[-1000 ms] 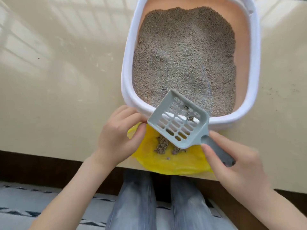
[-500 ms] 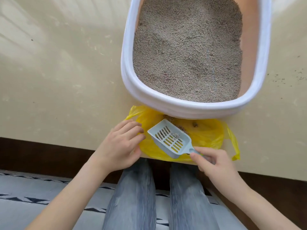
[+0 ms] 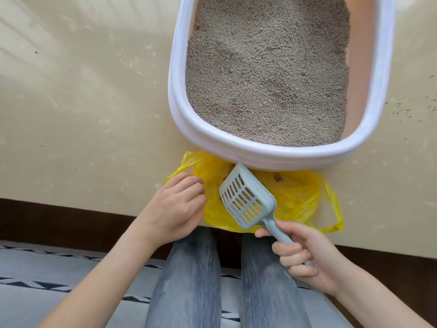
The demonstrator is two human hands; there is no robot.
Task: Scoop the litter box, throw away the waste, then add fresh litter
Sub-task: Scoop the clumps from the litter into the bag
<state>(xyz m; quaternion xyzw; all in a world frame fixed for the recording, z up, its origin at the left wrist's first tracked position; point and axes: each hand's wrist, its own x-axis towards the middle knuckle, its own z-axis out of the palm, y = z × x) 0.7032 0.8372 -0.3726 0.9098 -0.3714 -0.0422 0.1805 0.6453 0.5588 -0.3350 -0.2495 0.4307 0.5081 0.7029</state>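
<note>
Bag [image 3: 295, 197] lies before litter box [image 3: 272, 157], scoop [image 3: 246, 202] over it.

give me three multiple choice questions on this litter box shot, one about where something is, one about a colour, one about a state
1. Where does the yellow bag lie?
A. inside the litter box
B. at the near end of the litter box, by the table edge
C. on the rug

2. What colour is the scoop?
A. red
B. black
C. pale grey-blue

3. What is the right hand doing?
A. gripping the scoop's handle
B. lying flat on the table
C. holding the litter box rim

Answers:
1 B: the bag sits against the box's near rim, its far edge tucked under it.
2 C: the slotted head and handle are pale grey-blue.
3 A: the fingers are curled round the handle, while the left hand holds the bag's edge.
</note>
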